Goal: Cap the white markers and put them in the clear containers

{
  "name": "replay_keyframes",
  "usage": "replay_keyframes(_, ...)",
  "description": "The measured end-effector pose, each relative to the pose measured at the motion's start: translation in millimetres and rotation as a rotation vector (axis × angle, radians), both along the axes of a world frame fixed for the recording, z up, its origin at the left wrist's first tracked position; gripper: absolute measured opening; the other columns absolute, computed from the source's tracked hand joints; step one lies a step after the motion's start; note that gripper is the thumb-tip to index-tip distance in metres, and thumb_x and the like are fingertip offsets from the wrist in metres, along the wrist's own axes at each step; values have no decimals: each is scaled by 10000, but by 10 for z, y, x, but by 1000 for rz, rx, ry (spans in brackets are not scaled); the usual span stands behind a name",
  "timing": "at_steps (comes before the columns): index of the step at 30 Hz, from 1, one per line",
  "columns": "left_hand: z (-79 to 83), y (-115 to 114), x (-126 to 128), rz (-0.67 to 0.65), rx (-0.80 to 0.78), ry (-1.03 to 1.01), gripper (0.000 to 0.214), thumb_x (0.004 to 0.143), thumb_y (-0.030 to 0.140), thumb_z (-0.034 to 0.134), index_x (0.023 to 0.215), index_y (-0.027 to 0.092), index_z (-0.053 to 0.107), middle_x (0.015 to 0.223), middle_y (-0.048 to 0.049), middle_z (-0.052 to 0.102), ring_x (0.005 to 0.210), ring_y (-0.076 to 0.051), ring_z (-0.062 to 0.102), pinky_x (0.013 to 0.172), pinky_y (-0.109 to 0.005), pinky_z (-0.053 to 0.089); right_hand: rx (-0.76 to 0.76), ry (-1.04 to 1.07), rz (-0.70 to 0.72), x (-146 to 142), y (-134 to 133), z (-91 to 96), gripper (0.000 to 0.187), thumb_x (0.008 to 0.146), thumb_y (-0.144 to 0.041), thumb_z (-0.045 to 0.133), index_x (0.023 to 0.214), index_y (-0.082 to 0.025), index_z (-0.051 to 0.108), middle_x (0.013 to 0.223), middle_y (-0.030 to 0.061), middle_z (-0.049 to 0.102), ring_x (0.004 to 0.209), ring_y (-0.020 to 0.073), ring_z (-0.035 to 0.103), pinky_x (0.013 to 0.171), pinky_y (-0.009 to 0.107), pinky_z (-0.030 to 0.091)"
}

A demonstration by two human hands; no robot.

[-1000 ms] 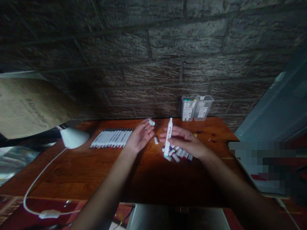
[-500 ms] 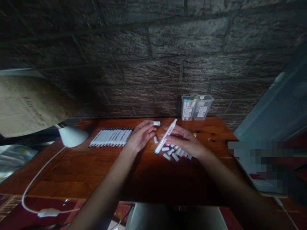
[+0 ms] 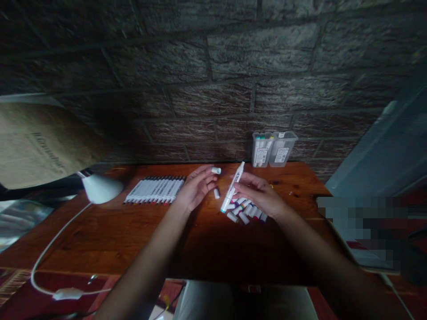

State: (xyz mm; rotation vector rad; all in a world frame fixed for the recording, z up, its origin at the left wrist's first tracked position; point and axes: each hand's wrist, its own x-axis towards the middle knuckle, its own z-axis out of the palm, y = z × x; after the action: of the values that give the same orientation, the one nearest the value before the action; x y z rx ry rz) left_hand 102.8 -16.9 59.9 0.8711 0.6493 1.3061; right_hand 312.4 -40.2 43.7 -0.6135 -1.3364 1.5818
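Observation:
Between the thumb and fingers of my left hand [image 3: 196, 189] is a small white marker cap [image 3: 216, 170]. My right hand [image 3: 262, 191] grips a white marker [image 3: 232, 187], tilted, its narrow uncapped end pointing up and away and its teal-banded end down toward me. Under and beside my right hand lies a loose pile of white caps [image 3: 244, 217] with coloured bands. One more cap [image 3: 216, 194] lies apart from the pile, between my hands. Left of my left hand, white markers [image 3: 155, 190] lie side by side in a row, dark tips showing.
Two clear plastic cases [image 3: 283, 151] stand against the brick wall, the left one holding several markers. A lamp with a white base [image 3: 102, 189] and a wide shade [image 3: 40, 146] occupies the left side. Its white cord [image 3: 50, 242] drops over the edge of the wooden table [image 3: 140, 240].
My right hand has turned the marker slightly more upright and moved its lower end to the right. The cap in my left hand has shifted a little leftward.

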Motion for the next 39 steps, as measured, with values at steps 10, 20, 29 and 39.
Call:
replay_keyframes(10, -4, 20, 8, 31, -60, -20, 191, 752, 251, 786, 818, 141, 644, 743, -20, 720, 633, -95, 659, 609, -199, 534, 127, -246, -5, -22, -51, -4, 236, 822, -379, 708, 1013, -241, 722, 903, 1, 731, 789, 144, 684, 752, 297, 582)
replay_keyframes(20, 17, 8, 24, 58, -51, 2, 214, 705, 225, 821, 809, 139, 655, 750, -11, 712, 637, -87, 650, 607, -181, 520, 201, -358, -81, -23, -56, 1, 235, 858, -387, 655, 1020, -230, 721, 876, 14, 720, 736, 145, 655, 665, 276, 534)
replay_keyframes(29, -6, -41, 50, 191, 243, 361, 229, 690, 178, 834, 907, 152, 765, 769, -36, 738, 705, -110, 653, 682, -184, 494, 411, -580, -214, 26, -12, -46, 306, 927, -413, 555, 1111, -230, 717, 931, 37, 738, 796, 177, 663, 724, 302, 512)
replay_keyframes(39, -78, -65, 137, 89, 313, 487, 233, 774, 274, 765, 980, 164, 755, 686, -30, 716, 569, -125, 627, 538, -212, 493, 346, -539, -291, -22, 8, -70, 333, 914, -440, 560, 1060, -200, 739, 812, 32, 724, 689, 160, 617, 618, 279, 468)
